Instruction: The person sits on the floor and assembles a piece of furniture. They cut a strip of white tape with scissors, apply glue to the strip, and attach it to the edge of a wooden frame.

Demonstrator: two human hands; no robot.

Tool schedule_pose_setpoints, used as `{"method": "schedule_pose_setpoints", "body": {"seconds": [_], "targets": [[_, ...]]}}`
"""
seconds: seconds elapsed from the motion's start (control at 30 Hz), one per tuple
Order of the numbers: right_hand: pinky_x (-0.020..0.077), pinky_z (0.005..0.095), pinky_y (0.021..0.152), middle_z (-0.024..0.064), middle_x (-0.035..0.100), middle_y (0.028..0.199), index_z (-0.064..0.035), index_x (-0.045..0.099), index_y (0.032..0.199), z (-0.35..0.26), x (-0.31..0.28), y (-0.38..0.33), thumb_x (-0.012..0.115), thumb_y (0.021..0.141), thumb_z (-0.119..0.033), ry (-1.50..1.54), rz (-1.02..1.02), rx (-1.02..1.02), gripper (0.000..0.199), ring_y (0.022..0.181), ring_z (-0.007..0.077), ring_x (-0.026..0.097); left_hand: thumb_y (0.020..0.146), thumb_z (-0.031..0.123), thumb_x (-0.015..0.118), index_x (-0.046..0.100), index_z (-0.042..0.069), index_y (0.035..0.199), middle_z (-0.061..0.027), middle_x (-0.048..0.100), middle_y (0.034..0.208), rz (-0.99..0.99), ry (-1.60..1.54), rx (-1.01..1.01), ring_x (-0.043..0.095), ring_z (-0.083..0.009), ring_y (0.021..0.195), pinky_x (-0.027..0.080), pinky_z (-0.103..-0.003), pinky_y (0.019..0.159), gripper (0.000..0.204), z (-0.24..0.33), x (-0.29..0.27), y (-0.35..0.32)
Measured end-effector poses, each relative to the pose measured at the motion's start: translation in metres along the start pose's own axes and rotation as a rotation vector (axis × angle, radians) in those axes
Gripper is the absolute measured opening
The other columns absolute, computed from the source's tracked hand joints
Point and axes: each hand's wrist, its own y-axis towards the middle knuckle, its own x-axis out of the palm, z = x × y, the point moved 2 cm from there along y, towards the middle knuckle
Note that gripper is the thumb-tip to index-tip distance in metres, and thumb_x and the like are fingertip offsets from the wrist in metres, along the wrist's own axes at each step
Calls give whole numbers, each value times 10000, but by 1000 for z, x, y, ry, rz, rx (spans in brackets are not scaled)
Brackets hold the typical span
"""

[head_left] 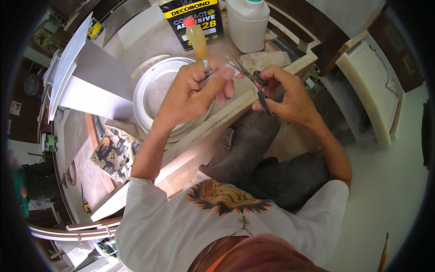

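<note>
While right hand (290, 93) grips scissors (256, 81), left hand (199, 88) pinches white strip (226, 72); glue bottle (196, 38) behind.

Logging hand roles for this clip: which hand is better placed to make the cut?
Right. The right hand has its grip through the scissors, whose blades point at the white strip pinched in the left hand, which only steadies it.

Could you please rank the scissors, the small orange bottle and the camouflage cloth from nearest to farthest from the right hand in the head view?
From the right hand:
1. Scissors, held in its fingers.
2. Small orange bottle, up and left on the table.
3. Camouflage cloth, far left, lower.
</note>
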Motion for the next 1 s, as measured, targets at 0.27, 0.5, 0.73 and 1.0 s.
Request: {"method": "schedule_pose_setpoints", "body": {"seconds": [0.27,0.5,0.73,1.0], "targets": [[513,321,674,77,643,879,-45,661,1122,-3,-1,-2,817,723,-208,-22,0,-25,459,733,191,614,1083,210,563,672,55,1048,21,586,706,13,20,6,528,-38,593,428,-204,533,194,-6,-1,-3],[500,332,636,70,623,864,-49,657,1096,-8,-2,-2,832,713,-233,-97,25,-43,460,699,196,591,1089,194,551,666,54,1085,15,590,721,25,2,48,529,-44,607,445,-207,540,182,-10,2,-2],[492,309,622,48,609,845,-55,643,1040,-8,-1,-4,827,721,-237,-54,-8,-13,410,679,164,573,1086,221,557,694,58,1068,17,588,705,1,-20,17,526,-42,592,427,-209,528,213,-9,0,-2],[449,276,579,10,585,735,-50,633,989,-5,3,-4,838,765,-225,74,-68,70,351,617,108,533,1074,310,577,739,83,1036,35,564,670,21,-73,-40,514,-30,561,379,-208,502,281,-8,1,-2]]}}
